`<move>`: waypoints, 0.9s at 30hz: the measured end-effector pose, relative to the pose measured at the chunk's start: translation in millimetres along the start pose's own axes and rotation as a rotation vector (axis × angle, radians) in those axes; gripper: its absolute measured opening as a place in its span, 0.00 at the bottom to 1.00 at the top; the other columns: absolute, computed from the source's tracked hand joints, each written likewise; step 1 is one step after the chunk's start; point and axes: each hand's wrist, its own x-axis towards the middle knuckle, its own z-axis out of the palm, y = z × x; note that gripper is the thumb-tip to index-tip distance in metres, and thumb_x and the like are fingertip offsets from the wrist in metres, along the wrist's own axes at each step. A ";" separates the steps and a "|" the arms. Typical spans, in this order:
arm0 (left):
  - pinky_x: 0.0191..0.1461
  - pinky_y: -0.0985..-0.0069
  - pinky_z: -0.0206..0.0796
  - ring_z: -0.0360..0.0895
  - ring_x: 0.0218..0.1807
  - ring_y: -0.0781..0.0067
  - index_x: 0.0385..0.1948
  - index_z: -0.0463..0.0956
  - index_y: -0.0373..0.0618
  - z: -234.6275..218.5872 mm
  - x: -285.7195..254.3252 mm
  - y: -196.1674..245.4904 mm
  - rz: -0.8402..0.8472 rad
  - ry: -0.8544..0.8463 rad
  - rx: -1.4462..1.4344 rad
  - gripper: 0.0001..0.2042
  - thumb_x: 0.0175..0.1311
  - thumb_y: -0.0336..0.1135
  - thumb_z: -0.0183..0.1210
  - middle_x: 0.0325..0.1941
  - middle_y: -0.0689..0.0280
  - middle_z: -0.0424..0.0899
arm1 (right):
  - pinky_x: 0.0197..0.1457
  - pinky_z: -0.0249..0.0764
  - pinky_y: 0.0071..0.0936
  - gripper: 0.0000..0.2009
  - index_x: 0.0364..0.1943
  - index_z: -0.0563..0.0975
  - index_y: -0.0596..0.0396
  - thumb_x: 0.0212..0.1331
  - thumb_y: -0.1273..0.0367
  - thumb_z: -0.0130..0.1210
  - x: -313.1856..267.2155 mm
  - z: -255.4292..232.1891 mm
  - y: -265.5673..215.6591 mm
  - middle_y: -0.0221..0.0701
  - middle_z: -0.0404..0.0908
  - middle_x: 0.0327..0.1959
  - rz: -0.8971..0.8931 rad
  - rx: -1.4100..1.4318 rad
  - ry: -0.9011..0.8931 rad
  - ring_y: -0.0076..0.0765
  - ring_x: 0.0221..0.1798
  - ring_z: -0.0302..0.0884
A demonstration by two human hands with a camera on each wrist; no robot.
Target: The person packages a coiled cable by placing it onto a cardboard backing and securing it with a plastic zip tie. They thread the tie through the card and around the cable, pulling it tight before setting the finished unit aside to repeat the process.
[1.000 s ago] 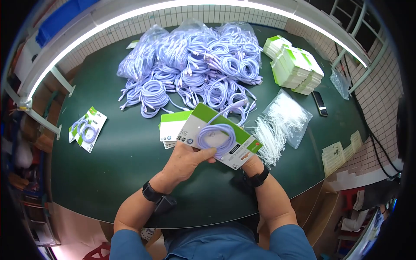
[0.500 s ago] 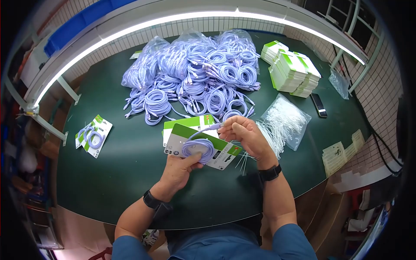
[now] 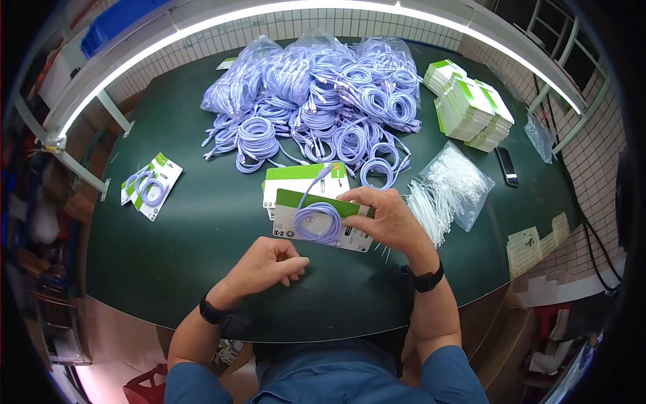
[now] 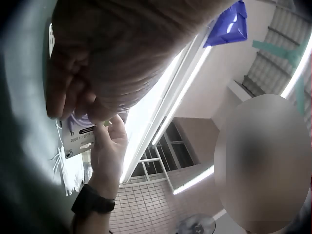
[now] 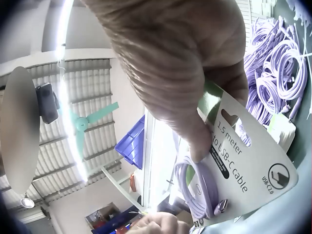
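Note:
A green-and-white printed card (image 3: pixel 286 217) carries a coiled lilac USB-C cable (image 3: pixel 318 223), one end of which reaches up past the card's top edge. My right hand (image 3: pixel 393 219) pinches this card at its right end, thumb on the front face. The right wrist view shows the card's print (image 5: pixel 253 161) and a cable plug close by. Just below and left of the card, my left hand (image 3: pixel 264 266) is apart from it, fingers loosely curled with nothing in them. More cards (image 3: pixel 272 180) lie on the table right behind the held one.
Lilac coiled cables (image 3: pixel 316 87), many in clear bags, are heaped at the back. Card stacks (image 3: pixel 464 111) stand back right, near a phone (image 3: pixel 507 166). White cable ties (image 3: pixel 447 182) spill from a bag. Cards with cables (image 3: pixel 153 188) lie at left on the green table (image 3: pixel 168 269).
My left hand has let go of the card and drawn back toward me. My right hand has gone from the cable's end to the card's right end and now holds it.

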 end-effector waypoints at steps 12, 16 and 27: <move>0.75 0.49 0.60 0.77 0.63 0.47 0.57 0.77 0.39 21.3 35.0 32.3 0.747 0.844 1.319 0.30 0.54 0.40 0.76 0.55 0.53 0.82 | 0.41 0.81 0.38 0.14 0.45 0.85 0.55 0.56 0.70 0.73 3.5 15.7 8.1 0.42 0.90 0.36 -0.054 -0.135 -0.099 0.48 0.36 0.88; 0.74 0.48 0.61 0.81 0.56 0.52 0.60 0.76 0.39 18.8 43.4 26.8 0.660 0.687 1.356 0.29 0.57 0.38 0.74 0.50 0.57 0.84 | 0.42 0.81 0.41 0.13 0.43 0.84 0.54 0.55 0.69 0.74 3.9 22.4 15.0 0.39 0.90 0.34 -0.122 -0.238 -0.073 0.50 0.35 0.87; 0.66 0.56 0.68 0.82 0.41 0.61 0.58 0.80 0.42 15.2 54.8 23.1 0.827 0.767 1.406 0.24 0.58 0.35 0.69 0.36 0.63 0.83 | 0.40 0.79 0.37 0.13 0.43 0.82 0.55 0.55 0.71 0.73 5.5 27.2 14.1 0.37 0.85 0.35 -0.327 -0.332 0.048 0.45 0.36 0.85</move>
